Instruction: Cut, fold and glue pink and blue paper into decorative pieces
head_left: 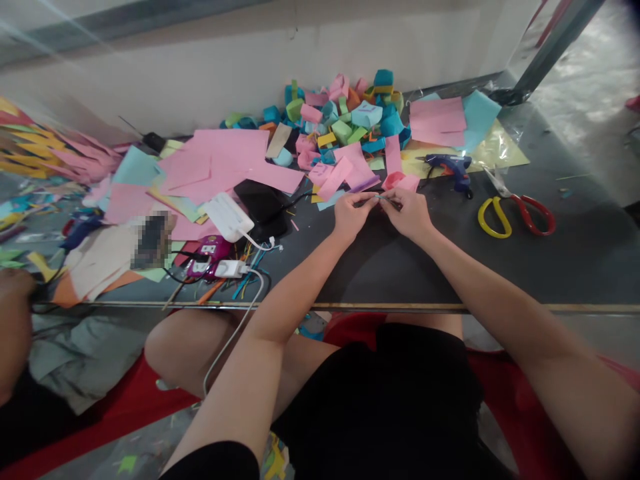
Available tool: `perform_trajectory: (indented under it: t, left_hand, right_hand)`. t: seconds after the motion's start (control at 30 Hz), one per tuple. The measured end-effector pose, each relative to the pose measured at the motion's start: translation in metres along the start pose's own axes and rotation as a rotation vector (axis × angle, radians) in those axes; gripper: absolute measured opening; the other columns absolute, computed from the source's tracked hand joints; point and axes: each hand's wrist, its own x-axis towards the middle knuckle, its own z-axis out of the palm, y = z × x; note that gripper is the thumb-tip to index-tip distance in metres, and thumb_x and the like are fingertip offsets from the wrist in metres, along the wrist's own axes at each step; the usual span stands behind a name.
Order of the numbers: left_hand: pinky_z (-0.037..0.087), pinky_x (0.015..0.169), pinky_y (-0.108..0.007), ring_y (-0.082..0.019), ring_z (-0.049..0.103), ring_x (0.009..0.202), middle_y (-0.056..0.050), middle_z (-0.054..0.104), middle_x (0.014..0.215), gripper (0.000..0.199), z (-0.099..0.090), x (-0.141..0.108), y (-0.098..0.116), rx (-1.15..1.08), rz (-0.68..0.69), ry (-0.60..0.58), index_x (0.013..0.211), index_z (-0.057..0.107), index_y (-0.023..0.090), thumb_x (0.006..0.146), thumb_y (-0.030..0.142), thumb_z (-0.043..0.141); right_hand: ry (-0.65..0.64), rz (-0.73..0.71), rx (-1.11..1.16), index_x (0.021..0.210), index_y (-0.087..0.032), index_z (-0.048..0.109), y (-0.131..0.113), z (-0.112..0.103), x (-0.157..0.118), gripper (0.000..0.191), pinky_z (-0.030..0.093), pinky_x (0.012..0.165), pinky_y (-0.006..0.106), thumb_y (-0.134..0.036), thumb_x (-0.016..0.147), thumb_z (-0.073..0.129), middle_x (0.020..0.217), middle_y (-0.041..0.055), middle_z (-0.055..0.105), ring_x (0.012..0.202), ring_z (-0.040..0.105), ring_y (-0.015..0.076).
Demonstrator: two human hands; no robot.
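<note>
My left hand (pixel 353 215) and my right hand (pixel 409 212) meet above the dark table, fingertips almost touching. Both are closed in a pinch on a small thin greenish strip (pixel 382 197), perhaps paper; the fingers hide most of it. Just beyond the fingertips are folded pink paper pieces (pixel 400 181) and a heap of small folded paper loops (pixel 345 127) in blue, green, pink, yellow and orange. To the right of my right hand lie a blue glue gun (pixel 450 165) and scissors (pixel 515 200) with one yellow and one red handle, blades apart.
Pink paper sheets (pixel 225 160), a white power adapter (pixel 229 217), a black pouch-like object (pixel 263 207) and a purple power strip (pixel 209 257) with cables lie left. A white cable hangs over the table edge. Another person's arm (pixel 15 320) is at far left. More sheets (pixel 437 121) lie back right.
</note>
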Motion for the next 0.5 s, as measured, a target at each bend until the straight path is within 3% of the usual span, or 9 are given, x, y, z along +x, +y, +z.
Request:
perform_trajectory:
  t: [0.33, 0.5]
  left_hand:
    - [0.055, 0.08, -0.035, -0.021, 0.074, 0.085, -0.005, 0.083, 0.089, 0.004, -0.004, 0.0025, 0.005, 0.052, 0.056, -0.082, 0.08, 0.084, 0.026, 0.081, 0.029, 0.082]
    - [0.051, 0.079, -0.036, -0.021, 0.068, 0.084, -0.004, 0.08, 0.084, 0.007, -0.0064, 0.0018, 0.0058, 0.126, 0.084, -0.003, 0.073, 0.081, 0.026, 0.079, 0.027, 0.083]
  right_hand:
    - [-0.082, 0.073, 0.1, 0.085, -0.019, 0.073, 0.005, 0.0001, 0.0008, 0.023, 0.062, 0.082, 0.042, -0.041, 0.092, 0.068, 0.081, 0.0079, 0.079, 0.072, 0.075, 0.0206]
    - [-0.117, 0.055, 0.052, 0.085, -0.021, 0.074, 0.0016, 0.0, 0.0013, 0.02, 0.062, 0.081, 0.04, -0.038, 0.092, 0.068, 0.08, 0.0067, 0.079, 0.074, 0.075, 0.021]
